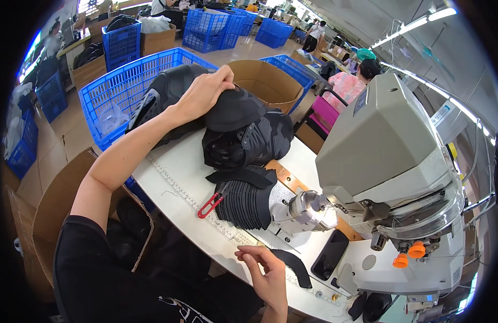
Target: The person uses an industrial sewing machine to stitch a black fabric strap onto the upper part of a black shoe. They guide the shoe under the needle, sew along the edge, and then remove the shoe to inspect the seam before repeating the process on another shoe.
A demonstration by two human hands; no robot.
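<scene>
My left hand reaches across the table, its fingers closed on the edge of a black shoe upper on top of a heap. Beneath it lies a bundle of black shoe uppers. My right hand is above the table's near edge, fingers loosely curved and the thumb apart, with nothing visible in it. Beside it a curved black strip rests on the table. A fanned stack of curved black pieces lies between the hands. Red-handled thread snips touch the stack's left side.
A grey sewing machine stands at the right, its lit needle area by the stack. A black phone lies on the white table. Beyond are a blue crate and a cardboard box. A person sits farther back.
</scene>
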